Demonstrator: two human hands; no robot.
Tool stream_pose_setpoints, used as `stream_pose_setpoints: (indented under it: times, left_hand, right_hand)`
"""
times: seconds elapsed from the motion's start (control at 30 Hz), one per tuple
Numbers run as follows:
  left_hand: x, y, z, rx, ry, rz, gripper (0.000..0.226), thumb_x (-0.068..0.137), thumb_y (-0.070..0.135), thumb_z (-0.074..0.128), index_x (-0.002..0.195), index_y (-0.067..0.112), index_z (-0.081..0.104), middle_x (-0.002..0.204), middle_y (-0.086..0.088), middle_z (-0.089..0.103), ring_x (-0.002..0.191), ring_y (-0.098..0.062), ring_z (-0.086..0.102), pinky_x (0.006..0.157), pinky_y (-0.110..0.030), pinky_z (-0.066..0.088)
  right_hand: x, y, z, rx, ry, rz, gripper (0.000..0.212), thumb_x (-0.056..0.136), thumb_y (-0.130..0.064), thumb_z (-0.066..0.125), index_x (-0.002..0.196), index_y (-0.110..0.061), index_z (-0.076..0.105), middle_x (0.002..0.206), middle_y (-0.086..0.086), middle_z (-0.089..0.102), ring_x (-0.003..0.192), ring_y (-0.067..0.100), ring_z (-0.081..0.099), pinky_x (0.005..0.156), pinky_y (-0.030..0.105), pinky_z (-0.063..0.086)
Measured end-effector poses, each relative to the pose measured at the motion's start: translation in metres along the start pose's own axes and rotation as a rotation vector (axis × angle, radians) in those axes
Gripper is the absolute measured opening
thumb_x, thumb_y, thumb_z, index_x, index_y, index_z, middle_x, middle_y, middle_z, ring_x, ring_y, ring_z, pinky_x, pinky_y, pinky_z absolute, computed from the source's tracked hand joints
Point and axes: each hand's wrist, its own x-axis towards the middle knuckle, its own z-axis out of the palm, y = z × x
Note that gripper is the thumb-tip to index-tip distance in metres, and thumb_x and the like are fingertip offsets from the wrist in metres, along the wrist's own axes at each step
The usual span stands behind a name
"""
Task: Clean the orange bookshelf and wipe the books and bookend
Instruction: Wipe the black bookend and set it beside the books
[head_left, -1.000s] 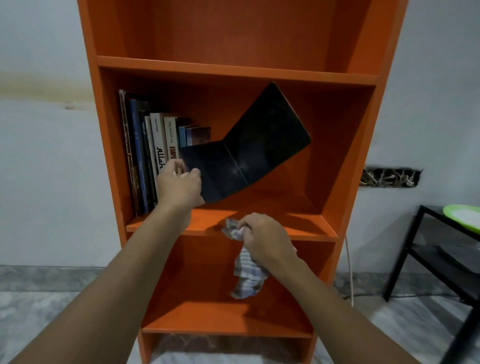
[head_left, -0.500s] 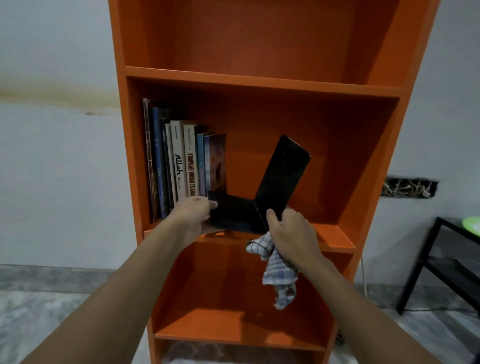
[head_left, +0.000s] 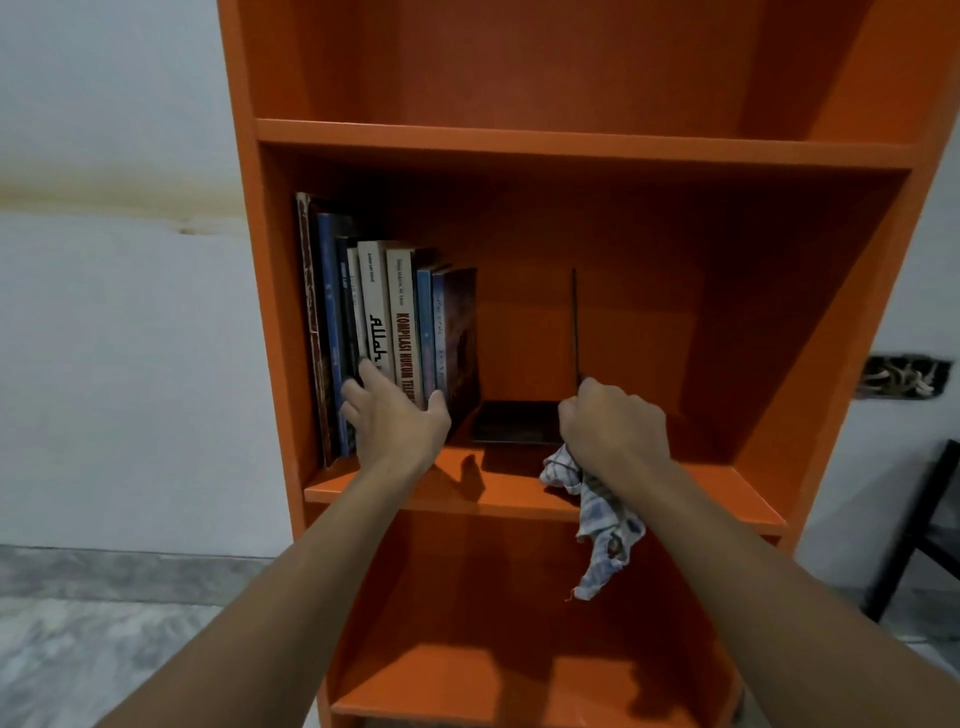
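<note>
My right hand (head_left: 613, 431) fingers clutch the checked cloth (head_left: 602, 525) and black metal bookend (head_left: 519, 422); left hand (head_left: 395, 415) open, steadying upright books (head_left: 395, 332); orange bookshelf (head_left: 519, 140) wiping seems unfinished

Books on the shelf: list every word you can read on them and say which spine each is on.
"Allah": white spine, black lettering, partly behind the left hand.
"KOMPILASI HUKUM": cream spine, red lettering; a third word is cut off by the hand.
Small author lines atop both spines: too small to read.
Blue spines: lettering blurred.
Bookend, cloth: no text.
</note>
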Motion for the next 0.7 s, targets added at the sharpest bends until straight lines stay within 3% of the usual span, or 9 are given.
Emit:
stream_pose_setpoints:
  times: [0.17,0.27,0.37,0.47,0.6,0.7]
  left_hand:
    - [0.018,0.004,0.028,0.024,0.159,-0.083,0.109,0.076,0.038,0.079,0.15,0.003,0.007,0.152,-0.021,0.02,0.142,-0.038,0.022,0.114,-0.05,0.032]
    - [0.028,0.004,0.035,-0.018,0.237,-0.13,0.116,0.068,0.041,0.086,0.149,0.003,0.012,0.148,-0.022,0.032,0.136,-0.041,0.036,0.107,-0.05,0.041]
    - [0.038,0.005,0.043,-0.05,0.275,-0.156,0.127,0.058,0.059,0.086,0.15,0.01,0.015,0.149,-0.022,0.034,0.133,-0.041,0.043,0.101,-0.053,0.047]
    - [0.04,0.006,0.052,-0.04,0.276,-0.176,0.137,0.051,0.065,0.087,0.152,0.018,0.007,0.154,-0.02,0.027,0.136,-0.043,0.039,0.103,-0.057,0.044]
    - [0.044,0.008,0.061,-0.024,0.348,-0.183,0.131,0.053,0.057,0.089,0.15,0.015,0.012,0.151,-0.021,0.03,0.134,-0.044,0.039,0.104,-0.058,0.041]
    - [0.046,0.009,0.062,-0.021,0.379,-0.184,0.128,0.051,0.053,0.091,0.148,0.011,0.018,0.148,-0.021,0.034,0.133,-0.043,0.04,0.102,-0.059,0.043]
  right_hand:
    - [0.025,-0.004,0.021,-0.094,0.004,-0.1,0.02,0.103,-0.023,0.039,0.091,-0.014,0.052,0.069,-0.003,0.051,0.057,0.021,0.05,0.057,0.031,0.038]
    - [0.031,-0.005,0.033,-0.155,0.015,-0.156,0.019,0.102,-0.022,0.041,0.102,-0.012,0.057,0.072,0.0,0.052,0.059,0.023,0.049,0.057,0.03,0.036]
    - [0.037,-0.002,0.042,-0.157,-0.03,-0.178,0.023,0.102,-0.022,0.039,0.108,-0.011,0.058,0.078,0.003,0.059,0.071,0.027,0.062,0.061,0.031,0.04]
    - [0.043,-0.001,0.045,-0.135,-0.073,-0.172,0.025,0.101,-0.017,0.04,0.118,-0.011,0.057,0.09,0.005,0.068,0.081,0.03,0.067,0.068,0.034,0.05]
    - [0.05,0.0,0.054,-0.179,-0.091,-0.231,0.022,0.098,-0.009,0.039,0.11,-0.013,0.057,0.07,-0.003,0.046,0.064,0.023,0.057,0.061,0.031,0.05]
    - [0.053,0.005,0.058,-0.215,-0.116,-0.27,0.027,0.096,-0.004,0.037,0.112,-0.012,0.057,0.069,-0.003,0.036,0.059,0.018,0.046,0.051,0.028,0.039]
